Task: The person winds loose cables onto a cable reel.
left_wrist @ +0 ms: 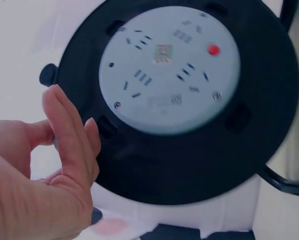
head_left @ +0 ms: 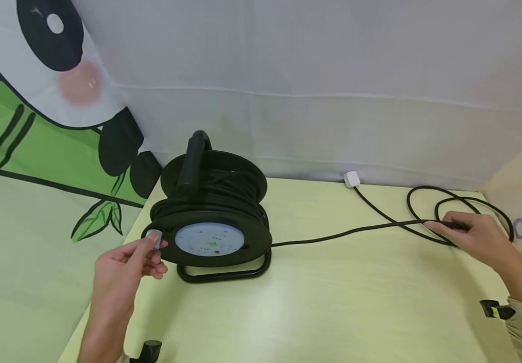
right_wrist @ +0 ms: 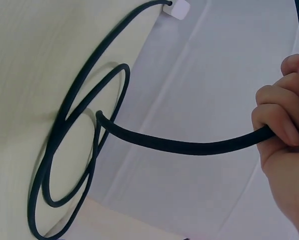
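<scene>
A black cable reel (head_left: 213,212) stands at the left of the table, a pale round socket panel (head_left: 209,239) with a red button on its front. My left hand (head_left: 127,262) pinches a small light-blue knob (head_left: 154,239) at the left rim of the reel's front disc, mostly covered by the fingers in the left wrist view. From the reel, black cable (head_left: 320,241) runs right to my right hand (head_left: 476,234), which grips it above the table. Past that hand, loose cable loops (right_wrist: 49,150) lie on the tabletop, ending in a white plug (head_left: 351,179) near the back edge.
The pale yellow table (head_left: 324,302) meets a white cloth backdrop (head_left: 306,131) behind it. At the left hangs a printed sheet with a cartoon figure (head_left: 75,75). The reel's black frame foot (head_left: 224,276) sticks out toward the front.
</scene>
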A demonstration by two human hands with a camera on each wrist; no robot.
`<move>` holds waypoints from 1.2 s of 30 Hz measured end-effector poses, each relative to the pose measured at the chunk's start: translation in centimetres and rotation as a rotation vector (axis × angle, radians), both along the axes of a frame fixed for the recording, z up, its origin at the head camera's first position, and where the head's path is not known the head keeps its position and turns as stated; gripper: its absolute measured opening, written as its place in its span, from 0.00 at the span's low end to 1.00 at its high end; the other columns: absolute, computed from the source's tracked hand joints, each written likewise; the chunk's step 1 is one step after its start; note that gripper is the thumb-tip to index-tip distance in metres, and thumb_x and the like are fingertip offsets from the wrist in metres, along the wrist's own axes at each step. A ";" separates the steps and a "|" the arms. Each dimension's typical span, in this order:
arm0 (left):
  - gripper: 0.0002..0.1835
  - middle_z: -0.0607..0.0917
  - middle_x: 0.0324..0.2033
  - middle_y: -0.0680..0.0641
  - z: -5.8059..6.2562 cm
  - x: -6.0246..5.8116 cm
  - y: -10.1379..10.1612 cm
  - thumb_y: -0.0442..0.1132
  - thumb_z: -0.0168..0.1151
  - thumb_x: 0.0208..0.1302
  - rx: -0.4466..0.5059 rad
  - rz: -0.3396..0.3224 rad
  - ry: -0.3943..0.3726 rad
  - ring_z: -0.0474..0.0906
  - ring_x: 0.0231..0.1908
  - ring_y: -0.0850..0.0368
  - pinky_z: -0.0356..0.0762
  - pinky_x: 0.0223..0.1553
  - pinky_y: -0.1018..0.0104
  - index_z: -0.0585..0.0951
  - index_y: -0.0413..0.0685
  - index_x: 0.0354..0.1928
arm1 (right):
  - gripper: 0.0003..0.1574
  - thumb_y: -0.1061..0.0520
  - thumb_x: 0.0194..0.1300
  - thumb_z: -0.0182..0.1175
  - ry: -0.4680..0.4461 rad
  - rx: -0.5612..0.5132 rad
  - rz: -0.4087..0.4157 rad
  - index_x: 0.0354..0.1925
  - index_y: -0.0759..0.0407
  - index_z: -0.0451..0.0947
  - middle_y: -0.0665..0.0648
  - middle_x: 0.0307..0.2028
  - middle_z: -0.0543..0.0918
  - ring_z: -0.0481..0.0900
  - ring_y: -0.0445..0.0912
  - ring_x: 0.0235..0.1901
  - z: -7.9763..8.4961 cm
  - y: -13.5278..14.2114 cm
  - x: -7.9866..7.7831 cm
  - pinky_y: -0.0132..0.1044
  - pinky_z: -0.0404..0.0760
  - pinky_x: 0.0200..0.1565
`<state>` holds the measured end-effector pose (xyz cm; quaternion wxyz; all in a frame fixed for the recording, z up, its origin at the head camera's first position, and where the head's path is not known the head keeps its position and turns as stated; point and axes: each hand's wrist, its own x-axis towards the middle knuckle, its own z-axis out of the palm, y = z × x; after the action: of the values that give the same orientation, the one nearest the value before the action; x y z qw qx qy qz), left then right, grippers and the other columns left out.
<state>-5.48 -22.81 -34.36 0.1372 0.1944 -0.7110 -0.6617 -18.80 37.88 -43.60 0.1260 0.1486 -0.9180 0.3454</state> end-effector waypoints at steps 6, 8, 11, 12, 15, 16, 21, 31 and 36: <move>0.15 0.81 0.18 0.46 1.1 -0.1 1.6 0.42 0.70 0.69 -0.002 -0.054 0.081 0.80 0.14 0.54 0.83 0.20 0.67 0.88 0.34 0.32 | 0.22 0.59 0.66 0.71 0.036 0.010 0.106 0.22 0.45 0.71 0.42 0.15 0.60 0.56 0.35 0.17 -1.1 -1.3 -1.0 0.36 0.55 0.20; 0.15 0.80 0.17 0.46 1.2 -0.2 2.0 0.41 0.70 0.69 -0.002 -0.066 0.092 0.79 0.14 0.54 0.83 0.20 0.67 0.88 0.33 0.32 | 0.23 0.60 0.66 0.70 0.058 0.016 0.154 0.21 0.45 0.70 0.41 0.16 0.59 0.55 0.33 0.17 -1.3 -2.0 -1.5 0.36 0.55 0.19; 0.15 0.80 0.17 0.45 1.2 -0.2 2.7 0.41 0.69 0.70 -0.013 -0.089 0.109 0.79 0.15 0.53 0.84 0.20 0.66 0.86 0.31 0.34 | 0.21 0.58 0.68 0.69 0.031 0.028 0.175 0.22 0.43 0.72 0.40 0.17 0.59 0.56 0.33 0.18 -1.2 -3.1 -1.8 0.35 0.56 0.19; 0.15 0.80 0.18 0.45 1.2 -0.3 2.9 0.41 0.69 0.70 -0.016 -0.101 0.113 0.79 0.15 0.53 0.84 0.21 0.66 0.86 0.31 0.34 | 0.21 0.57 0.69 0.69 0.013 0.027 0.173 0.23 0.43 0.72 0.40 0.17 0.59 0.56 0.33 0.18 -1.1 -3.4 -1.9 0.35 0.57 0.19; 0.17 0.81 0.18 0.44 1.4 -0.6 3.7 0.40 0.69 0.70 -0.050 -0.138 0.129 0.80 0.15 0.53 0.84 0.21 0.65 0.85 0.27 0.37 | 0.19 0.55 0.70 0.68 -0.030 0.021 0.168 0.23 0.42 0.74 0.40 0.17 0.60 0.57 0.34 0.18 -1.2 -4.3 -1.9 0.36 0.59 0.19; 0.17 0.81 0.17 0.43 1.5 -0.7 3.9 0.40 0.69 0.70 -0.060 -0.149 0.135 0.80 0.15 0.53 0.85 0.22 0.65 0.85 0.27 0.37 | 0.21 0.54 0.70 0.68 -0.041 0.018 0.166 0.22 0.42 0.73 0.40 0.17 0.59 0.56 0.33 0.18 -1.3 -4.5 -1.9 0.36 0.59 0.19; 0.16 0.82 0.17 0.43 1.9 -1.2 5.1 0.39 0.69 0.69 -0.125 -0.200 0.161 0.81 0.15 0.53 0.86 0.22 0.64 0.86 0.25 0.39 | 0.24 0.53 0.70 0.68 -0.046 0.028 0.191 0.21 0.44 0.68 0.39 0.18 0.57 0.55 0.33 0.19 -1.6 -5.6 -2.2 0.34 0.57 0.19; 0.16 0.81 0.17 0.43 1.6 -1.6 6.7 0.38 0.67 0.71 -0.150 -0.304 0.178 0.82 0.16 0.52 0.87 0.23 0.61 0.86 0.26 0.38 | 0.28 0.49 0.71 0.68 -0.076 0.063 0.230 0.21 0.47 0.62 0.39 0.19 0.54 0.52 0.33 0.20 -1.5 -7.1 -2.6 0.32 0.55 0.19; 0.16 0.81 0.18 0.43 1.0 -2.0 7.6 0.38 0.66 0.72 -0.136 -0.361 0.182 0.82 0.16 0.52 0.87 0.24 0.60 0.86 0.26 0.38 | 0.27 0.48 0.71 0.67 -0.097 0.075 0.240 0.21 0.46 0.64 0.39 0.18 0.55 0.53 0.33 0.19 -1.5 -7.5 -2.4 0.32 0.55 0.19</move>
<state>-7.45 -15.23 -33.40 0.0927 -0.0064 -0.7621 -0.6407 -21.24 30.41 -45.07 0.0334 0.2451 -0.9109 0.3302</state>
